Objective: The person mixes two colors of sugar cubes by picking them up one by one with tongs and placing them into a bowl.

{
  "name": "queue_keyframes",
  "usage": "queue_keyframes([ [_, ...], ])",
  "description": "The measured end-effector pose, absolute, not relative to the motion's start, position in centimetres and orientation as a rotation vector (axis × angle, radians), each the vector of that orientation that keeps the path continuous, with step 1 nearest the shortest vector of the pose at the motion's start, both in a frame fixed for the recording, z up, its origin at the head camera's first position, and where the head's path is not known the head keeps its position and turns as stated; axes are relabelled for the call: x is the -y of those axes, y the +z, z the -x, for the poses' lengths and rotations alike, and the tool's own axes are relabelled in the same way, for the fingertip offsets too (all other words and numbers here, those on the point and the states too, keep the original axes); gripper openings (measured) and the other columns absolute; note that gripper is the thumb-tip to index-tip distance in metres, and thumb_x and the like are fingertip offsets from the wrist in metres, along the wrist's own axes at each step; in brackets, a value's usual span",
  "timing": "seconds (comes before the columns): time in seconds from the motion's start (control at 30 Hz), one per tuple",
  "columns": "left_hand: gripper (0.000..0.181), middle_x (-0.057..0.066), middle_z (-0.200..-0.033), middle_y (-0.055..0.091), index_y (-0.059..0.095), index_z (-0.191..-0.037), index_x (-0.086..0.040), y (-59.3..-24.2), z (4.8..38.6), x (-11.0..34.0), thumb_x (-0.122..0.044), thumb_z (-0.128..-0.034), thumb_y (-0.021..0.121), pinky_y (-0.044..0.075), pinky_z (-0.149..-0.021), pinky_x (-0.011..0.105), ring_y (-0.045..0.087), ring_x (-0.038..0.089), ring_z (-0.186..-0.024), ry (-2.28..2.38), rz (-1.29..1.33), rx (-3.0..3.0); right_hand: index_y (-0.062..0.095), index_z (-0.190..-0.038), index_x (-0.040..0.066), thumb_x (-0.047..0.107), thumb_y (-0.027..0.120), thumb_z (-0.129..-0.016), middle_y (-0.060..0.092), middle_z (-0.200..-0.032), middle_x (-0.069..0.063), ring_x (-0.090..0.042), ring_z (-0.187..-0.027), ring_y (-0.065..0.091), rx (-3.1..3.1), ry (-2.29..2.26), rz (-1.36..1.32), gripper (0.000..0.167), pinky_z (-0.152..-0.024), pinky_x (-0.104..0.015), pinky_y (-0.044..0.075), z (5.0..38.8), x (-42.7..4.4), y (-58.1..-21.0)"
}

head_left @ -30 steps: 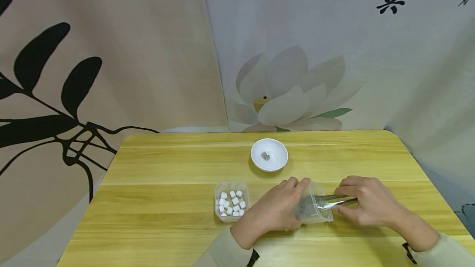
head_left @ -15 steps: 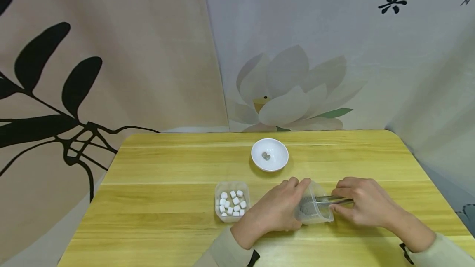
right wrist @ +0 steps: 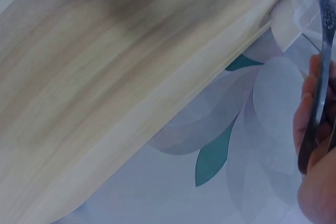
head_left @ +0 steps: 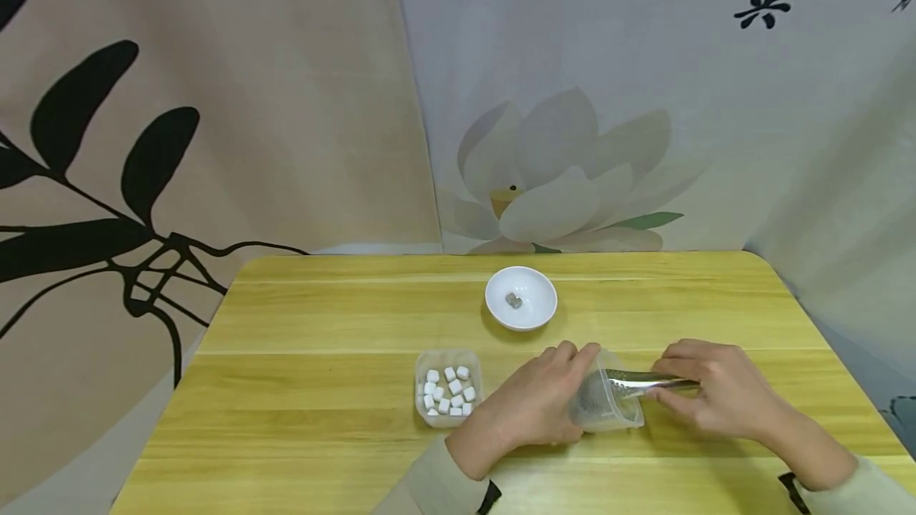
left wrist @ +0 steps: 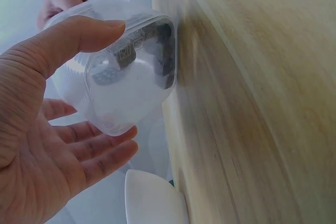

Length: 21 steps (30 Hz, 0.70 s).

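My left hand (head_left: pixel 533 400) grips a clear plastic container (head_left: pixel 619 418), tipped on its side with its mouth toward the right. Dark grey lumps (left wrist: pixel 163 51) lie along its lower wall in the left wrist view. Metal tongs (head_left: pixel 637 382) with perforated ends reach into that mouth, pinched by my right hand (head_left: pixel 719 388). Their far ends are blurred behind the plastic, so whether they clasp a lump is unclear. A white bowl (head_left: pixel 540 310) behind the hands holds small grey pieces (head_left: pixel 514 300).
Left of my left hand stands another clear container (head_left: pixel 422 412) with several white cubes (head_left: pixel 456 387) inside. All of it rests on a wooden table (head_left: pixel 300 388), whose far edge meets a printed curtain (head_left: pixel 322 102).
The tongs' arms come together half a second ago, and my right hand now sits slightly further right with them. The left hand and tipped container stay almost still.
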<state>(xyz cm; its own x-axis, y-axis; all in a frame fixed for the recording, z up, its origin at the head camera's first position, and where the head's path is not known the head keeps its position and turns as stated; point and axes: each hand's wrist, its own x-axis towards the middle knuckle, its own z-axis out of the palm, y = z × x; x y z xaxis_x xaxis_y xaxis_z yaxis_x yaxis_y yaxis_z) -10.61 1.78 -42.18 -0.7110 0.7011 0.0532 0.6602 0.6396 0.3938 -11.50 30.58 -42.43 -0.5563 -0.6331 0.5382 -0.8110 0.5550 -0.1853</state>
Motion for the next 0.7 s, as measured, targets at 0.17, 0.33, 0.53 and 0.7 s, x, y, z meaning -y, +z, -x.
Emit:
queue_keyframes([
  [0.17, 0.107, 0.001, -0.118, 0.055, 0.036, -0.153, -0.014, -42.2, 10.6, -1.8, -0.031, -0.0688, 0.099, 0.047, -0.08, 0.018, 0.052, 0.01, -0.097, 0.582, -1.135, -2.741, 0.079, -0.084, 0.021, 0.046, 0.08, -0.09, 0.068, -0.084, 0.015, 0.003, -0.067, 0.057, 2.398, 0.608, -1.11, 0.026, -0.055, -0.015, 0.045, 11.2, -31.5, -42.0],
  [0.33, 0.109, 0.001, -0.12, 0.055, 0.035, -0.155, -0.014, -42.2, 10.5, -1.9, -0.032, -0.0685, 0.099, 0.048, -0.082, 0.019, 0.053, 0.01, -0.099, 0.574, -1.124, -2.741, 0.08, -0.086, 0.022, 0.047, 0.079, -0.091, 0.07, -0.087, 0.015, 0.002, -0.067, 0.06, 2.39, 0.648, -1.062, 0.025, -0.057, -0.015, 0.046, 10.9, -32.5, -41.6],
  [0.53, 0.109, 0.001, -0.119, 0.055, 0.035, -0.156, -0.014, -42.2, 10.5, -1.9, -0.033, -0.0688, 0.099, 0.049, -0.081, 0.02, 0.053, 0.01, -0.098, 0.569, -1.116, -2.739, 0.08, -0.087, 0.019, 0.04, 0.086, -0.085, 0.071, -0.087, 0.012, 0.004, -0.066, 0.057, 2.395, 0.723, -0.994, 0.022, -0.056, -0.014, 0.044, 11.0, -33.5, -40.9],
  [0.7, 0.108, 0.0, -0.117, 0.055, 0.035, -0.155, -0.014, -42.2, 10.5, -1.9, -0.033, -0.0686, 0.099, 0.048, -0.079, 0.019, 0.052, 0.009, -0.096, 0.564, -1.118, -2.739, 0.08, -0.086, 0.014, 0.044, 0.083, -0.088, 0.072, -0.084, 0.007, 0.005, -0.067, 0.059, 2.349, 0.741, -0.973, 0.03, -0.057, -0.016, 0.047, 12.0, -33.6, -40.0],
])
